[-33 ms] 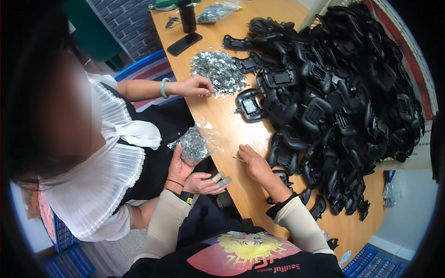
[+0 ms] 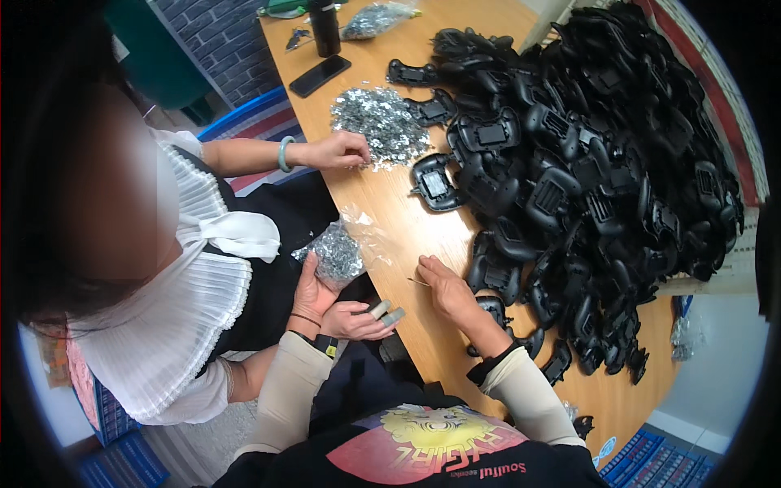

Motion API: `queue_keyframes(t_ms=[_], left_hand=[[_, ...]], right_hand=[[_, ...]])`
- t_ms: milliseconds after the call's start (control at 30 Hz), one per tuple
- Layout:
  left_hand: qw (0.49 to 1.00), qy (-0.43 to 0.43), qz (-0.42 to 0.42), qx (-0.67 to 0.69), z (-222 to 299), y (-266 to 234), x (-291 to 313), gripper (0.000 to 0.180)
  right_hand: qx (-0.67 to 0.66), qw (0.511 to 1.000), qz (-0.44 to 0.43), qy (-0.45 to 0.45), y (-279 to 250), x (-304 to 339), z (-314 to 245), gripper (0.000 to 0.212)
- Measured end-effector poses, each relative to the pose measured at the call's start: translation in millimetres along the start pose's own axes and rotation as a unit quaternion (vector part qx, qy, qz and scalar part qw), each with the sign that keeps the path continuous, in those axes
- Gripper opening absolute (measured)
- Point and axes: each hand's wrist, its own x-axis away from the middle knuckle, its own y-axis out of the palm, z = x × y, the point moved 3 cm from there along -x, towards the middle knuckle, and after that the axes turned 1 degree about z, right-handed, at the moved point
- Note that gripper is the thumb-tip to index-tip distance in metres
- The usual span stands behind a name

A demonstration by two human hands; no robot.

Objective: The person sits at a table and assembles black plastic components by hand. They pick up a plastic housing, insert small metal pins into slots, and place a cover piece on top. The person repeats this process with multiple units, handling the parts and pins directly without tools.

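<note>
My left hand (image 2: 313, 289) is raised at the table's near edge and grips a small clear bag of shiny metal parts (image 2: 335, 252). Just below it lies another hand with grey fingertip covers (image 2: 362, 320); it seems to be the co-worker's. My right hand (image 2: 443, 289) rests on the wooden table (image 2: 382, 215), its fingertips pinched on a thin small metal piece (image 2: 417, 282). A black plastic housing (image 2: 492, 309) lies right beside that hand. Both my forearms wear beige sleeves.
A huge heap of black plastic housings (image 2: 602, 163) covers the table's right side. A loose pile of metal parts (image 2: 378, 122) lies farther up, with the co-worker's hand (image 2: 342, 150) in it. Beyond are a phone (image 2: 320, 75), a dark bottle (image 2: 325, 24) and another bag (image 2: 374, 18).
</note>
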Motion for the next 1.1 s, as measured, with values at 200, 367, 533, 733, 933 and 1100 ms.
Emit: queue_keyframes(t_ms=[200, 367, 533, 733, 933, 1100], left_hand=[[0.998, -0.051, -0.029, 0.023, -12, 3, -6, 0.061], [0.997, -0.059, -0.040, -0.012, -17, 15, -17, 0.059], [0.997, -0.056, -0.021, -0.044, -18, 14, -28, 0.058], [0.996, -0.053, -0.033, -0.059, -10, 20, -43, 0.056], [0.993, -0.032, -0.028, -0.108, -2, 30, -58, 0.051], [0.993, -0.038, 0.000, -0.114, -7, 36, -64, 0.045]], right_hand=[[-0.181, 0.979, 0.001, 0.089, -43, 18, 12, 0.044], [-0.355, 0.905, 0.037, 0.232, -57, -11, 55, 0.042], [-0.260, 0.940, 0.011, 0.221, -23, -51, 54, 0.042], [-0.130, 0.971, 0.121, 0.158, -20, -87, 71, 0.050], [-0.289, 0.931, 0.012, 0.221, -35, -94, 51, 0.040], [-0.411, 0.885, -0.004, 0.217, -31, -94, 35, 0.032]])
